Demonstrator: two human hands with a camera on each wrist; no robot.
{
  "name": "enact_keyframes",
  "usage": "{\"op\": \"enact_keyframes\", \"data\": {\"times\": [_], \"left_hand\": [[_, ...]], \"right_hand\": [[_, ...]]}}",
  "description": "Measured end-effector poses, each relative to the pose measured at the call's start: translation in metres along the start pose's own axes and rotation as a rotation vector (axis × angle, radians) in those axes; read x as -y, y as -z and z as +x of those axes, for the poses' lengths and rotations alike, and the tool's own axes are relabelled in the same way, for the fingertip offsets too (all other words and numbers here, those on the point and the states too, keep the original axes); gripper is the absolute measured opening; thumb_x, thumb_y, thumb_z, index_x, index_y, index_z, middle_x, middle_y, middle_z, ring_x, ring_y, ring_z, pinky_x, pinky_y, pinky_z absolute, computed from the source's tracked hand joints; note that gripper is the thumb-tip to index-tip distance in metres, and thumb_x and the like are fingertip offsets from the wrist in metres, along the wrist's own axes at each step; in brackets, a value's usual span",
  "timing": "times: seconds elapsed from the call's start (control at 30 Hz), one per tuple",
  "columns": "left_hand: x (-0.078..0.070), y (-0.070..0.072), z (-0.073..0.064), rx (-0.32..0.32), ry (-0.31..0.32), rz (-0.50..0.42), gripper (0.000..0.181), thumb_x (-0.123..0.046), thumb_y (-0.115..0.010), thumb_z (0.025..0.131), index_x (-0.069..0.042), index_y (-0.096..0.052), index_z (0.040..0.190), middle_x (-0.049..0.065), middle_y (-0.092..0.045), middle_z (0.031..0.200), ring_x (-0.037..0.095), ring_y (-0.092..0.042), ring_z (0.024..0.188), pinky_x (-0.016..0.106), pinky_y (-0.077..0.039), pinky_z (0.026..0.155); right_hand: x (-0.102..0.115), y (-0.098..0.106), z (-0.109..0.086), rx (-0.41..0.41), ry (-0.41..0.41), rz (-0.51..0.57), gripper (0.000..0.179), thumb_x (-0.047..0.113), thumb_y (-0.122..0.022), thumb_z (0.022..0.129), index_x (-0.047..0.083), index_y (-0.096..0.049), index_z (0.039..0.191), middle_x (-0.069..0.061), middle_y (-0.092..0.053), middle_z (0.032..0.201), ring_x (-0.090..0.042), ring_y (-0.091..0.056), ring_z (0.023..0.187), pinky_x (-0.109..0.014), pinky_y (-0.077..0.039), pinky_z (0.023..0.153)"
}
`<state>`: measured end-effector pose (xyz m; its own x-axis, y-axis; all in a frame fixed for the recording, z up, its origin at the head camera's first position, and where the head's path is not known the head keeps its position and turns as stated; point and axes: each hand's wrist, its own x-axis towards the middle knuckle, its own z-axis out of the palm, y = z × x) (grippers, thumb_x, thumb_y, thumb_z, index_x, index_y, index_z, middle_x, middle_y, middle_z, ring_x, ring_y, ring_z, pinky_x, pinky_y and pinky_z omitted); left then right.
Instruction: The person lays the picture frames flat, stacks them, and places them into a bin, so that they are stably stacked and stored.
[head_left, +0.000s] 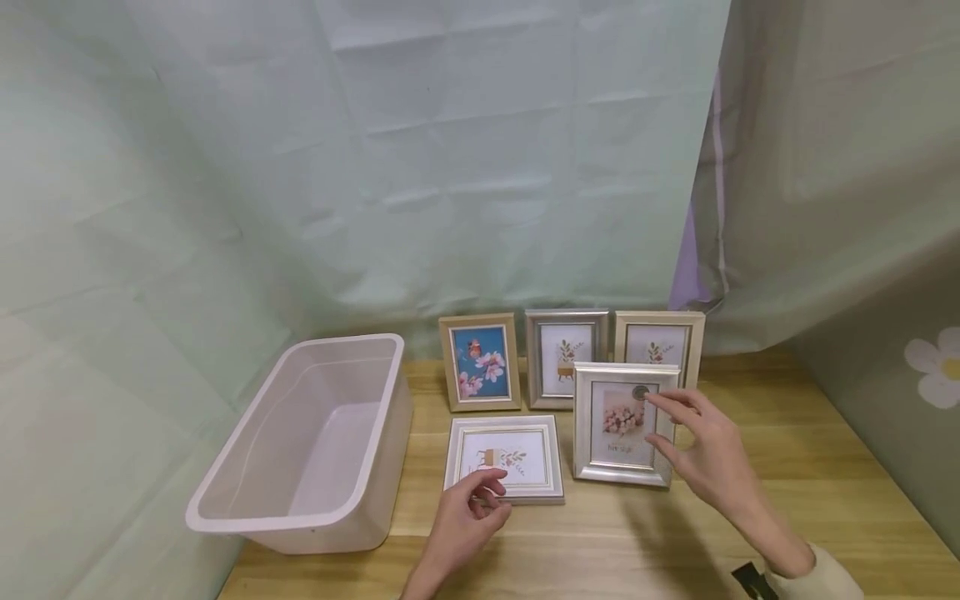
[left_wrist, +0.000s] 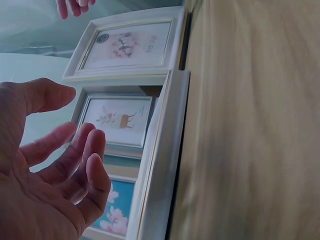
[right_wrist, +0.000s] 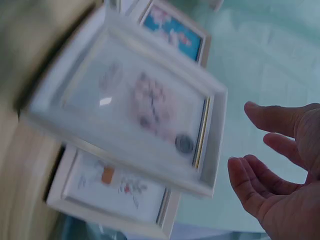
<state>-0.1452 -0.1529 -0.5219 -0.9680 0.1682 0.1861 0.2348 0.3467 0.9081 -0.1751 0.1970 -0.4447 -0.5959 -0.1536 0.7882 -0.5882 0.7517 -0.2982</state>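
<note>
My right hand (head_left: 705, 454) hovers by the right side of a silver picture frame (head_left: 587, 433) with a pink flower print, fingers loosely bent and holding nothing. In the right wrist view a gap shows between the fingertips (right_wrist: 235, 167) and that frame. The frame stands upright, overlapping a cream frame (head_left: 696, 350) behind it. Close over the near edge of a white frame (head_left: 558, 479) lying face up is my left hand (head_left: 467, 521), its fingers relaxed and gripping nothing. The lying frame's print shows a plant in an orange pot.
A gold frame (head_left: 448, 367) with a blue blossom picture and a grey frame (head_left: 534, 358) stand at the back of the wooden table (head_left: 600, 542). To the left is a deep white plastic bin (head_left: 375, 467). Pale green cloth (head_left: 487, 167) hangs behind.
</note>
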Motion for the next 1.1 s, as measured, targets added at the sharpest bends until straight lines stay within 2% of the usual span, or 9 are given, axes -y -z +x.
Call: {"op": "enact_keyframes", "data": {"times": [0.07, 0.13, 0.3, 0.5, 0.6, 0.7, 0.87, 0.97, 1.1], "left_hand": [[0.001, -0.002, -0.003, 0.024, 0.0, -0.003, 0.038, 0.002, -0.082, 0.087, 0.006, -0.074, 0.123, 0.022, -0.075, 0.1, -0.003, -0.064, 0.083, 0.016, -0.054, 0.069], [0.002, -0.005, -0.005, 0.046, 0.001, -0.012, 0.037, 0.002, -0.081, 0.088, 0.006, -0.073, 0.123, 0.023, -0.075, 0.101, -0.004, -0.063, 0.082, 0.016, -0.054, 0.07], [0.002, -0.011, -0.007, 0.099, 0.03, -0.034, 0.037, 0.0, -0.079, 0.09, 0.007, -0.072, 0.125, 0.024, -0.074, 0.105, -0.005, -0.063, 0.084, 0.014, -0.054, 0.073], [0.0, -0.02, -0.009, 0.145, 0.011, -0.038, 0.036, -0.003, -0.077, 0.093, 0.007, -0.072, 0.126, 0.023, -0.076, 0.103, -0.006, -0.063, 0.086, 0.014, -0.054, 0.073], [0.0, -0.025, -0.011, 0.166, 0.002, -0.05, 0.035, -0.003, -0.077, 0.093, 0.007, -0.072, 0.126, 0.023, -0.076, 0.102, -0.006, -0.063, 0.086, 0.014, -0.055, 0.073], [0.0, -0.028, -0.012, 0.179, -0.002, -0.066, 0.036, -0.002, -0.077, 0.092, 0.007, -0.072, 0.127, 0.023, -0.075, 0.102, -0.007, -0.064, 0.086, 0.015, -0.055, 0.072], [-0.001, -0.031, -0.012, 0.188, -0.006, -0.071, 0.036, -0.001, -0.077, 0.092, 0.005, -0.072, 0.127, 0.022, -0.075, 0.102, -0.006, -0.065, 0.086, 0.015, -0.055, 0.073], [-0.002, -0.032, -0.01, 0.19, -0.004, -0.072, 0.035, -0.001, -0.077, 0.093, 0.005, -0.072, 0.127, 0.021, -0.075, 0.102, -0.005, -0.065, 0.086, 0.015, -0.055, 0.073], [-0.003, -0.031, -0.009, 0.196, 0.004, -0.073, 0.035, -0.001, -0.076, 0.093, 0.004, -0.073, 0.127, 0.021, -0.075, 0.102, -0.005, -0.065, 0.086, 0.014, -0.055, 0.073]], "right_hand": [[-0.009, 0.004, 0.006, 0.01, 0.007, -0.003, 0.071, -0.012, -0.1, 0.054, 0.002, -0.08, 0.121, -0.02, -0.075, 0.116, -0.034, -0.072, 0.097, -0.006, -0.046, 0.094], [-0.017, 0.008, 0.011, 0.021, 0.01, -0.006, 0.074, -0.014, -0.1, 0.054, 0.002, -0.079, 0.123, -0.023, -0.074, 0.119, -0.038, -0.07, 0.103, -0.009, -0.044, 0.096], [-0.039, 0.011, 0.027, 0.083, 0.032, -0.01, 0.079, -0.015, -0.098, 0.056, 0.002, -0.076, 0.13, -0.028, -0.068, 0.127, -0.044, -0.067, 0.11, -0.034, -0.048, 0.094], [-0.061, 0.012, 0.038, 0.231, -0.006, 0.019, 0.081, -0.012, -0.097, 0.063, 0.001, -0.069, 0.138, -0.031, -0.06, 0.139, -0.049, -0.062, 0.119, -0.063, -0.055, 0.093], [-0.069, 0.013, 0.04, 0.296, -0.027, 0.041, 0.081, -0.009, -0.096, 0.068, 0.002, -0.067, 0.143, -0.032, -0.057, 0.143, -0.05, -0.062, 0.12, -0.068, -0.057, 0.091], [-0.076, 0.013, 0.042, 0.33, -0.012, 0.061, 0.083, -0.006, -0.096, 0.071, 0.004, -0.065, 0.147, -0.029, -0.058, 0.142, -0.045, -0.065, 0.114, -0.061, -0.062, 0.086], [-0.084, 0.011, 0.046, 0.345, 0.044, 0.086, 0.088, -0.008, -0.096, 0.068, 0.007, -0.065, 0.149, -0.021, -0.063, 0.138, -0.025, -0.068, 0.099, -0.035, -0.063, 0.08], [-0.088, 0.01, 0.048, 0.366, 0.056, 0.104, 0.088, -0.009, -0.095, 0.069, 0.008, -0.065, 0.149, -0.02, -0.064, 0.138, -0.02, -0.066, 0.096, -0.031, -0.061, 0.08], [-0.092, 0.009, 0.051, 0.415, 0.052, 0.156, 0.085, -0.011, -0.092, 0.07, 0.005, -0.064, 0.148, -0.023, -0.064, 0.139, -0.024, -0.067, 0.098, -0.031, -0.063, 0.076]]}}
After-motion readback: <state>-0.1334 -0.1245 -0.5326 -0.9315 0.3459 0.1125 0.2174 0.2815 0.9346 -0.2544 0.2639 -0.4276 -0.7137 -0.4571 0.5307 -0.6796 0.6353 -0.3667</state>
